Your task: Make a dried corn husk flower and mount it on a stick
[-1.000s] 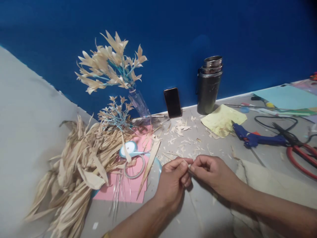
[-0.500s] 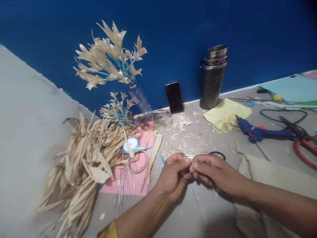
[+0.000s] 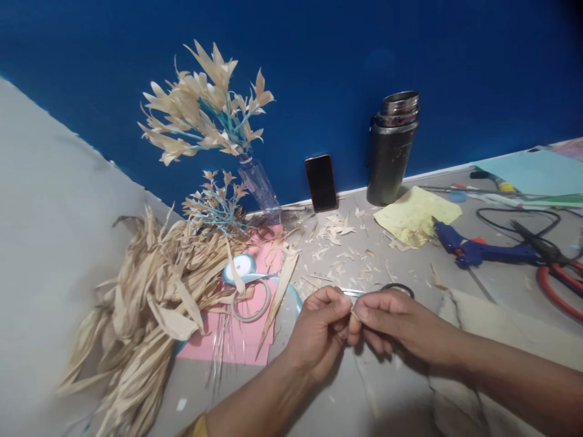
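Note:
My left hand point(image 3: 319, 325) and my right hand point(image 3: 398, 321) meet over the table, thumbs and forefingers pinched close together. Between the fingertips is a tiny pale bit, too small to name. Just beyond the fingers lies a pair of scissors with a black handle point(image 3: 397, 287), partly covered by my hands. To the left, a long pale strip of dried husk point(image 3: 280, 297) rests over pink paper point(image 3: 255, 349), beside a roll of light blue ribbon point(image 3: 240, 267) and a ring of tape point(image 3: 237, 312). Small husk cuttings point(image 3: 337, 229) are scattered past my hands.
A heap of dried husks point(image 3: 136, 315) fills the left. Husk flowers point(image 3: 204, 115) stand in a clear bottle point(image 3: 259, 185) by the blue wall. A phone point(image 3: 321, 182), a flask point(image 3: 392, 152), yellow paper point(image 3: 416, 212), a blue glue gun point(image 3: 483, 249) and red-handled scissors point(image 3: 553, 291) stand or lie beyond and right.
My fingertips have drawn slightly apart, and a little more of the scissors shows between them. The view has shifted a little; the other things stay in place.

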A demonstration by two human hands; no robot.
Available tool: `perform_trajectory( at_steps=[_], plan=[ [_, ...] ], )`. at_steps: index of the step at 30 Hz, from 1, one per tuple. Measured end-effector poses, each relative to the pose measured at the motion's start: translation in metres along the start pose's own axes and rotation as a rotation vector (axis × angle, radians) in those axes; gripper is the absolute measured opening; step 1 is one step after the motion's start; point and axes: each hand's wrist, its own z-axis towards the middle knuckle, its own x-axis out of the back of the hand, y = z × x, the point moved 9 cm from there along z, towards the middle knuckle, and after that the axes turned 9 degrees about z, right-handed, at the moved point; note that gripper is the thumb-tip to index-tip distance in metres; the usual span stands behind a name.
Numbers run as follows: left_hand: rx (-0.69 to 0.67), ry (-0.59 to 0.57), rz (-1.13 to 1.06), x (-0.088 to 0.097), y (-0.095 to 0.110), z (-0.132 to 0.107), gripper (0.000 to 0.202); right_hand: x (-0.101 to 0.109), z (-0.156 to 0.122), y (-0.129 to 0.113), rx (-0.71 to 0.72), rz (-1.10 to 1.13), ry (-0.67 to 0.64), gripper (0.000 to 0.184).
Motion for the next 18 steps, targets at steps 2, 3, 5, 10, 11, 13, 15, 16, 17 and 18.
perform_trajectory(
  at_steps=[2,3,5,10,11,13,15,16,17,18],
  plan=[
    [-0.016,0.030,0.020,0.002,0.002,0.000,0.042,0.003,0.001,0.003,-0.015,0.036,0.037,0.054],
    [-0.023,0.053,0.035,0.004,0.003,0.000,0.042,0.005,0.002,0.005,-0.021,0.060,0.071,0.052],
    [-0.038,0.092,0.083,0.006,0.004,0.000,0.042,0.010,0.003,0.008,-0.023,0.110,0.138,0.048],
    [-0.139,0.166,0.247,0.009,0.013,-0.002,0.045,0.021,0.004,0.008,0.027,0.178,0.262,0.038],
    [-0.142,0.166,0.234,0.009,0.013,-0.002,0.043,0.022,0.004,0.008,0.043,0.182,0.271,0.036],
    [-0.113,0.137,0.145,0.007,0.008,-0.002,0.045,0.023,0.003,0.006,0.075,0.182,0.278,0.034],
    [-0.075,0.076,0.077,0.003,0.002,-0.001,0.055,0.021,0.003,0.005,0.086,0.160,0.282,0.033],
    [-0.063,0.050,0.068,0.001,0.000,-0.001,0.057,0.020,0.002,0.004,0.082,0.141,0.285,0.032],
    [-0.056,0.033,0.071,-0.001,-0.002,-0.001,0.055,0.018,0.002,0.003,0.076,0.130,0.282,0.031],
    [-0.053,0.026,0.076,-0.002,-0.003,-0.001,0.051,0.015,0.002,0.001,0.075,0.130,0.272,0.030]
  ],
)
